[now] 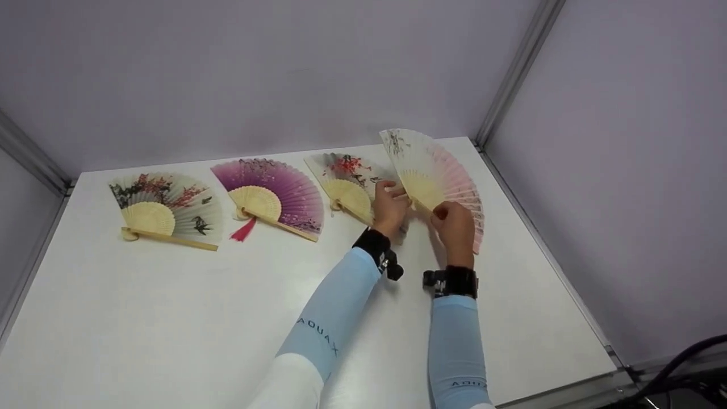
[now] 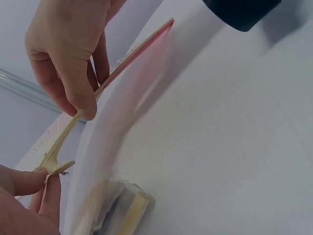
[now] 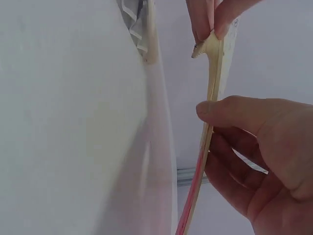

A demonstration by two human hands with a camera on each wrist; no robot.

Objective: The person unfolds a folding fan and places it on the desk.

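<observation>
While near half of table (image 1: 170, 341) lies bare, left hand (image 1: 389, 207) and right hand (image 1: 454, 224) both pinch pink fan (image 1: 440, 176), lifted near right edge. Three more fans flat along back: red-flowered (image 1: 346, 182), purple (image 1: 272, 196), green (image 1: 164, 207). Four total.

"AQUAX" printed on left sleeve (image 1: 329, 318)

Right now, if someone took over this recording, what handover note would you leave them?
Left hand: pinches the pivot end of the pink fan.
Right hand: grips the fan's outer rib, fan spread open and held above the table.
Done: three open fans lie in a row: floral fan, purple fan, red-blossom fan.
Left: the pink fan is not yet laid down at the row's right end.
</observation>
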